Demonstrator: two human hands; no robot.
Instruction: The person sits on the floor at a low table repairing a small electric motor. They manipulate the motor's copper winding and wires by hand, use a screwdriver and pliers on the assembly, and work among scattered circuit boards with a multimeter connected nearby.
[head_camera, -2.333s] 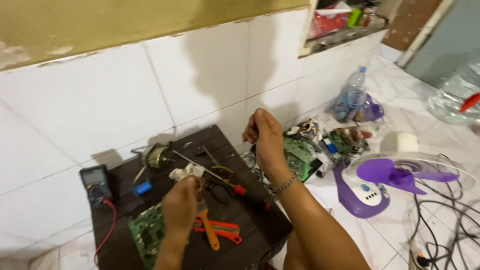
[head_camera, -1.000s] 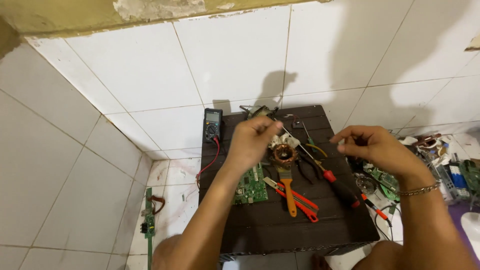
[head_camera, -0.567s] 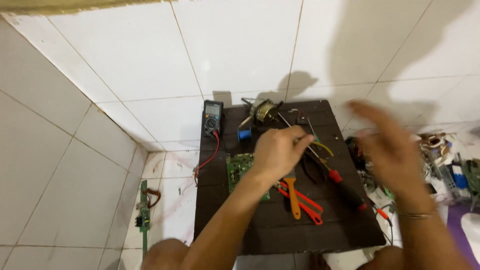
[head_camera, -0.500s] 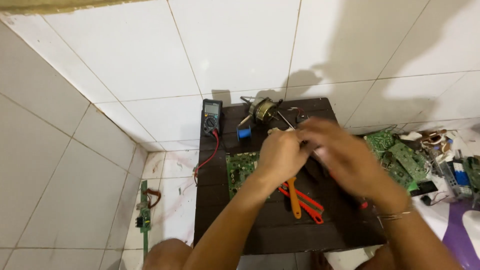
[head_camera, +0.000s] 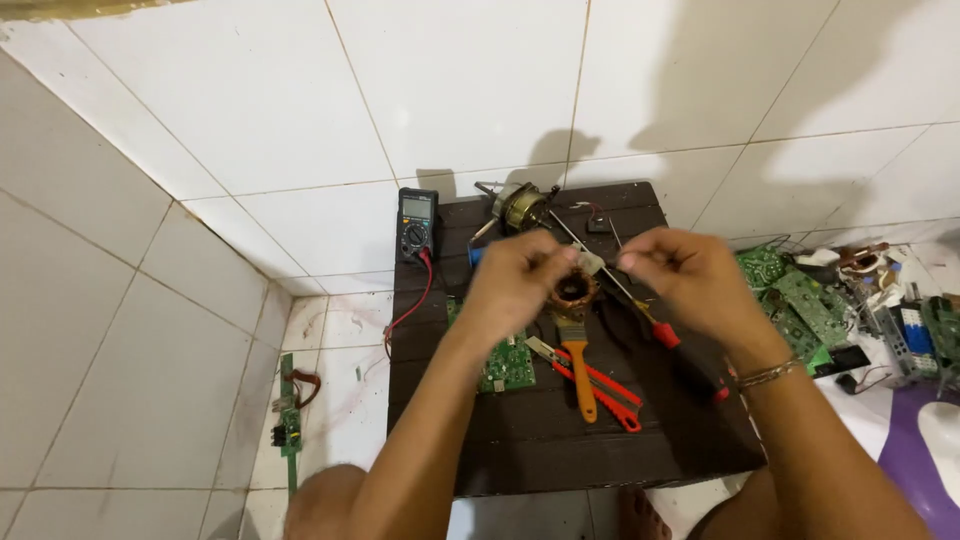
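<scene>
white tiled floor all round, dark board (head_camera: 560, 440) as the work surface. half a second back both hands overlapped over the middle of the board; now they've pulled a little apart, so the part is readable. left hand (head_camera: 520, 285) is closed round a copper-wound coil (head_camera: 573, 290), held just above the board. right hand (head_camera: 685, 280) sits beside it, fingertips pinched on something thin off the coil's edge, likely a lead or white tab (head_camera: 592, 262); too small to confirm. read: settled from reaching into fine two-handed work on the coil.

around it: orange-handled brush (head_camera: 577, 365) right under the coil, red-handled cutters (head_camera: 600, 385) beside that, red-handled screwdriver (head_camera: 655, 325) slanting under the right hand. green circuit board (head_camera: 505, 362) under the left forearm. small motor (head_camera: 520, 205) at the far edge, multimeter (head_camera: 417, 222) at the far left corner with red lead trailing off. pile of green boards (head_camera: 800, 300) on the floor to the right.
</scene>
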